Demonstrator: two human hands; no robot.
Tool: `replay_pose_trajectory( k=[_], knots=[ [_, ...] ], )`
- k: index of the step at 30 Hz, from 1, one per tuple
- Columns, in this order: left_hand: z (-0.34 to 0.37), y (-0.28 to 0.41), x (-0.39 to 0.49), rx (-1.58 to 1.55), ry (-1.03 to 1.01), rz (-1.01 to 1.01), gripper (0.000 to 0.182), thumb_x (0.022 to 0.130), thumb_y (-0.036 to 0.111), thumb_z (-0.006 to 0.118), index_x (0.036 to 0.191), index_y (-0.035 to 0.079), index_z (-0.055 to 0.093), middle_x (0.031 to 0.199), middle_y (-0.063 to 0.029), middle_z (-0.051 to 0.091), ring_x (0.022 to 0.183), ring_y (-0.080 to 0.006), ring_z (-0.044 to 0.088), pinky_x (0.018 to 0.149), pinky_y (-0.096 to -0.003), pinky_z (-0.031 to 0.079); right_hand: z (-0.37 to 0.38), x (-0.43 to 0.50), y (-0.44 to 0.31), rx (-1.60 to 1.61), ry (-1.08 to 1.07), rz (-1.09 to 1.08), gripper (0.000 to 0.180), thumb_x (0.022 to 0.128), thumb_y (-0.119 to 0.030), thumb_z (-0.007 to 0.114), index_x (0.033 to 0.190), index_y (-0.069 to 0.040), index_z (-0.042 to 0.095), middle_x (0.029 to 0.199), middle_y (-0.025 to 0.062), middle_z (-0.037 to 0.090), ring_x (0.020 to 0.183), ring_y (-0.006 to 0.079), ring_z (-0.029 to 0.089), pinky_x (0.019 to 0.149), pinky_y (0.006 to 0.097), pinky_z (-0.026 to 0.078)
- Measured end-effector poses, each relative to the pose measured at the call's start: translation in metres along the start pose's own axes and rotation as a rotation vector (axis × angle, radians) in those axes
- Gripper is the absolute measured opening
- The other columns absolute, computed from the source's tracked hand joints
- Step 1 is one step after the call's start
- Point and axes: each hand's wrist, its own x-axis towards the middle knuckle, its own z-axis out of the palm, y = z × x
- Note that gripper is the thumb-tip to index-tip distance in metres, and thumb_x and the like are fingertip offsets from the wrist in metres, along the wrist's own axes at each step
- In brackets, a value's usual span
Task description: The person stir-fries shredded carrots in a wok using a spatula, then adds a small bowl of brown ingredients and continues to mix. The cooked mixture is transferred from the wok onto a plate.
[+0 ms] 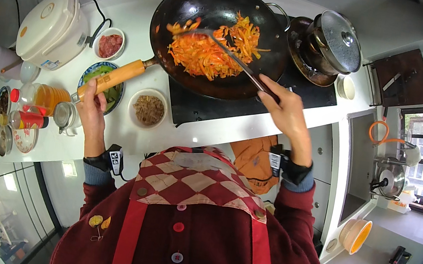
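A large black wok [217,3] rests over the black cooktop [194,108], tilted so its bowl faces me. Shredded orange and yellow vegetables [211,60] lie across its middle. With my left hand [92,113] I grip the wok's wooden handle [115,76] near its outer end. My right hand [286,107] holds a metal spatula [233,56] by its dark handle. The spatula's blade is among the vegetables, partly covered by them. Beneath the wok handle sits a blue-rimmed bowl of green vegetable slices [114,93], partly hidden by the handle.
A bowl of brown minced food [148,110] and a bowl of raw red meat [109,46] stand left of the wok. Beyond them are a white rice cooker [53,28] and an oil bottle [49,98]. A glass-lidded pot [335,43] occupies the right side, before the sink [358,166].
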Motion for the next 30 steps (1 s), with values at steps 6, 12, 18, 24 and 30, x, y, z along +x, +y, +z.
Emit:
replay_pose_trajectory(
  k=[6,12,18,24,30],
  knots=[
    [-0.002,0.002,0.008,-0.006,0.011,0.030,0.044,0.091,0.040,0.061,0.108,0.000,0.065,0.057,0.0036,0.044,0.046,-0.0042,0.036,0.043,-0.0188,0.024,-0.092,-0.054,-0.030,-0.244,0.019,0.060,0.036,0.081,-0.009,0.068,0.117,-0.009,0.066,0.074,0.0146,0.063,0.061,0.0248,0.058,0.060,0.0321,0.045],
    [-0.002,0.001,0.014,-0.014,0.006,0.053,0.043,0.090,0.040,0.061,0.108,0.000,0.065,0.057,0.0041,0.044,0.046,-0.0035,0.036,0.043,-0.0186,0.024,-0.065,-0.032,-0.006,-0.304,0.131,0.071,0.033,0.082,-0.016,0.068,0.114,-0.011,0.067,0.075,0.0141,0.063,0.067,0.0294,0.061,0.063,0.0367,0.047],
    [-0.005,0.000,0.015,-0.017,0.004,0.043,0.043,0.090,0.039,0.062,0.107,0.000,0.065,0.057,0.0034,0.045,0.047,-0.0043,0.037,0.044,-0.0190,0.024,-0.011,0.014,0.025,0.052,0.233,0.174,0.034,0.084,-0.017,0.067,0.116,-0.010,0.066,0.091,0.0182,0.068,0.074,0.0289,0.066,0.070,0.0334,0.050],
    [-0.002,0.000,0.013,-0.039,0.023,0.044,0.043,0.090,0.039,0.062,0.108,0.000,0.065,0.058,0.0032,0.044,0.047,-0.0042,0.036,0.044,-0.0192,0.024,-0.031,-0.016,-0.001,-0.056,-0.012,0.112,0.036,0.082,-0.016,0.069,0.118,-0.013,0.065,0.092,0.0171,0.069,0.071,0.0260,0.065,0.067,0.0322,0.049],
    [-0.002,-0.001,0.012,-0.034,0.029,0.052,0.042,0.090,0.038,0.062,0.107,0.000,0.066,0.058,0.0034,0.043,0.047,-0.0042,0.036,0.045,-0.0185,0.024,-0.116,-0.078,-0.027,-0.273,0.021,0.070,0.039,0.077,-0.006,0.071,0.115,-0.008,0.067,0.072,0.0139,0.061,0.059,0.0245,0.057,0.058,0.0324,0.044]
  ],
)
